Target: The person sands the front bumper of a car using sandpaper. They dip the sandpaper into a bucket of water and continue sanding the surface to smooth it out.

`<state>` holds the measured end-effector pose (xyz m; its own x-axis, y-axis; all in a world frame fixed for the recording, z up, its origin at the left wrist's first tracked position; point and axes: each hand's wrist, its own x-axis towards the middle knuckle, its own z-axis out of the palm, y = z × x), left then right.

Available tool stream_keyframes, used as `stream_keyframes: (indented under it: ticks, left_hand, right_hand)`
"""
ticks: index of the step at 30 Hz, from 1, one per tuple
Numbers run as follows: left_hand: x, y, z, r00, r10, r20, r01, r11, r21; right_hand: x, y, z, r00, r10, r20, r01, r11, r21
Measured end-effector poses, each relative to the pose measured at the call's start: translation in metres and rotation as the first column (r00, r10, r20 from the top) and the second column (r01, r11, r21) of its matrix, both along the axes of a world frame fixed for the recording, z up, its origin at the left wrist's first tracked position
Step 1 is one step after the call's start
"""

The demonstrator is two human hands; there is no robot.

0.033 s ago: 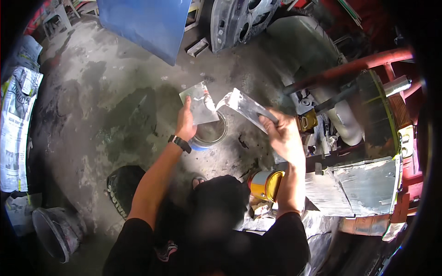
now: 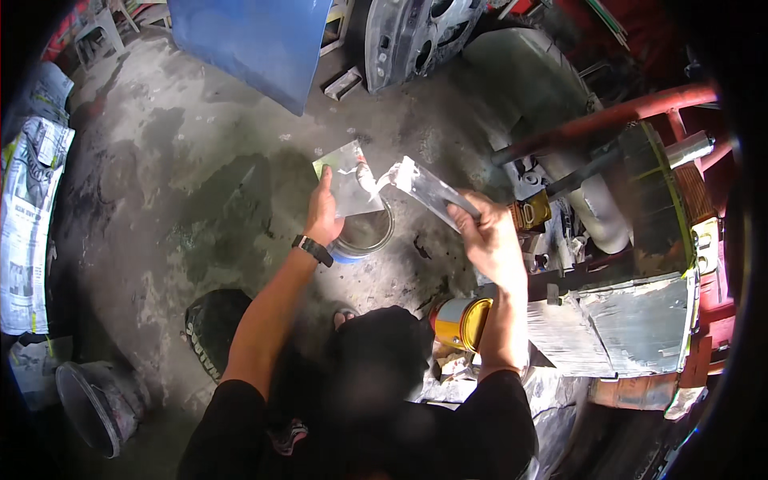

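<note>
Head view, looking down. Left hand point(image 2: 323, 212) clamped on a thin, pale square plate point(image 2: 346, 194), gripping its left lower edge, thumb laid over the face, plate tilted. Dark watch point(image 2: 312, 250) on that wrist. Right hand point(image 2: 490, 236) closed around the near end of a long flat blade point(image 2: 436, 194), thumb along the top; the blade points up and left toward the plate. Hands well apart, each with its own piece.

White paste point(image 2: 404, 171) coats the blade's far end; more of it lies along the plate's right side. A strand seems to bridge the two, though glare makes the exact contact hard to judge.

Plate sits over a round open tin point(image 2: 390, 232), covering part of its rim; blue shows low on the tin's side. Tin stands on a grey, dark-stained floor point(image 2: 160, 172).

Near the right forearm: yellow can point(image 2: 466, 322) with a silver-grey band, tilted. Further right, a grey panel point(image 2: 640, 324) and a red bar point(image 2: 608, 120). Top: blue panel point(image 2: 252, 44), beside it a grey panel with cut-outs point(image 2: 392, 44). Far left: newspaper sheets point(image 2: 26, 232); below them, a tipped bucket point(image 2: 88, 408).
</note>
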<state>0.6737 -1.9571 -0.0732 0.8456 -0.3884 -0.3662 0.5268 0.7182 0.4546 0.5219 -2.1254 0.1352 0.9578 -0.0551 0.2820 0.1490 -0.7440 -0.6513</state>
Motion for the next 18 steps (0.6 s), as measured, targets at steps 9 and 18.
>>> stream_keyframes:
  ticks: [9,18]
  left_hand:
    - [-0.017,-0.007,0.034,0.995,-0.089,-0.035,0.069,0.927,-0.369]
    - [-0.033,-0.005,0.053,0.995,0.025,0.094,0.004,0.955,-0.298]
  right_hand:
    - [-0.006,0.012,-0.059,0.913,0.152,0.379,-0.054,0.965,-0.258]
    - [-0.011,0.009,-0.056,0.949,0.217,0.227,-0.099,0.892,-0.440]
